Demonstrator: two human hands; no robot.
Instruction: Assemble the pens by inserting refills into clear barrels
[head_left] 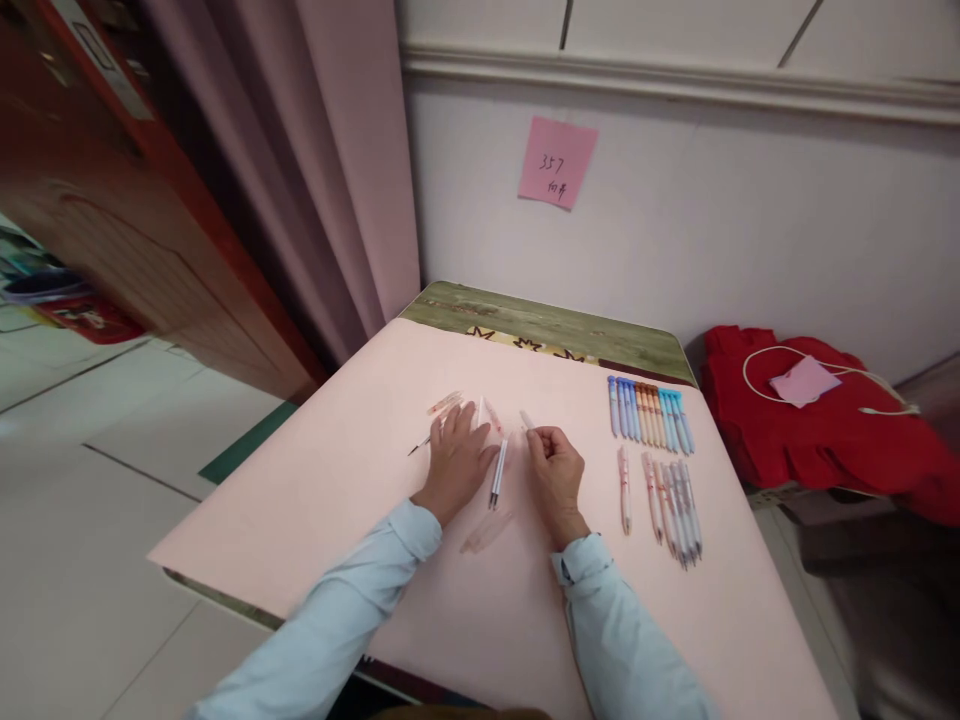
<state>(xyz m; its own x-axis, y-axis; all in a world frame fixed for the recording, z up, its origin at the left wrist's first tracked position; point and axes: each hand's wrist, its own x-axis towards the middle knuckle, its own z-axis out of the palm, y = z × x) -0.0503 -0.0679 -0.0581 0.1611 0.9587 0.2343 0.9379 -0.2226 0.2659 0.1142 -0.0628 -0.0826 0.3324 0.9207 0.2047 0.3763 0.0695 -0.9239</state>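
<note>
My left hand (459,455) lies palm down on the pink table cover, its fingers spread over loose pen parts. A dark-tipped refill (420,445) pokes out at its left, and clear pinkish pen barrels (444,402) show past its fingertips. My right hand (555,470) is closed in a pinch on a small pale pen part (527,420); its lower end is hidden by the fingers. Between the hands are white pen refills (498,475) with dark tips and a pink printed barrel piece (493,415). Nearer me lie clear pinkish barrels (486,532), blurred.
At right, a row of blue, brown and light-blue pens (651,415) lies above a group of pink and grey pens (675,510), with one pink pen (625,490) apart. A red cloth (795,440) is beyond the table's right edge. A wall stands behind, a curtain (360,150) at left.
</note>
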